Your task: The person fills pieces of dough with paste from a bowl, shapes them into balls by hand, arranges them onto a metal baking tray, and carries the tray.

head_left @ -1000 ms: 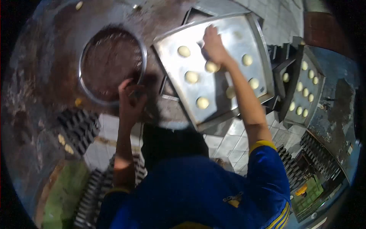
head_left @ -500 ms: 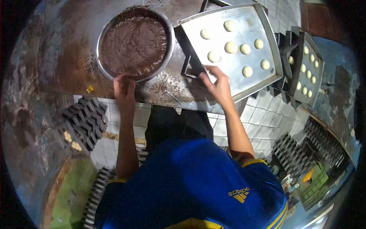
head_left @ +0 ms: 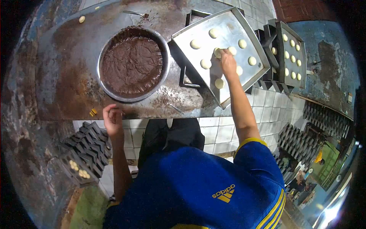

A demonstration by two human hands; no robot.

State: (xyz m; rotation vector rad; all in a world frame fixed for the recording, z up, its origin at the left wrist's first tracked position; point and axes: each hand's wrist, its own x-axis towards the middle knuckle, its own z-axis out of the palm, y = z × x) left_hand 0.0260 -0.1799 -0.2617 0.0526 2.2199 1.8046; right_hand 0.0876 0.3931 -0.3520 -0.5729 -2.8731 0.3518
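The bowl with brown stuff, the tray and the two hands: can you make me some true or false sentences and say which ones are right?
1. The round bowl has something dark brown in it. True.

2. The left hand is down inside the bowl. False: it is outside the bowl, near the edge of the table.

3. The right hand is over the tray beside the bowl. True.

4. The balls on that tray are bright red. False: they are pale yellow.

5. The shirt is blue with some yellow on it. True.
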